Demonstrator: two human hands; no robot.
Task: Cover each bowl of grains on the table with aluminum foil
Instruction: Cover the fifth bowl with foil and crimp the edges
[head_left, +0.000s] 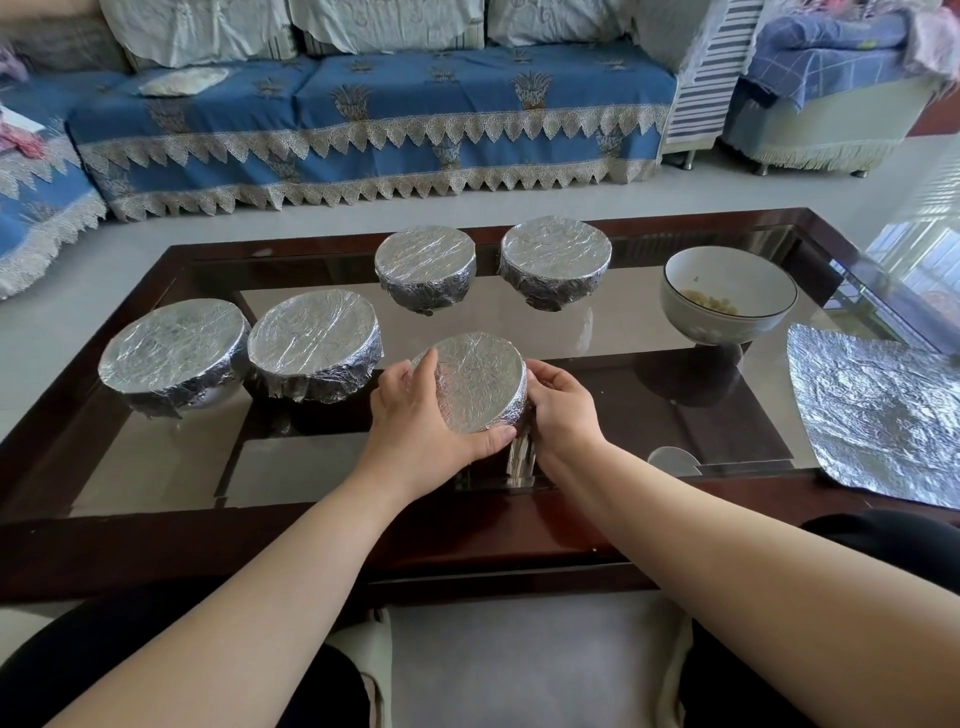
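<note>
On the desk (156, 467) the near left part of the glass lies open, so a hand can pass there from the front edge. Two foil-covered bowls (174, 356) (314, 351) stand touching on the left and close that side. Two more covered bowls (426, 265) (555, 260) stand at the far edge, with a narrow gap between them. Both hands, the left hand (421, 415) and the right hand (563, 405), fill the middle around the wrapped bowl (480, 382). The open bowl (727, 293) stands to the right, well apart from it, with bare glass between. A loose foil sheet (878, 415) lies flat on the right corner, near the open bowl.
</note>
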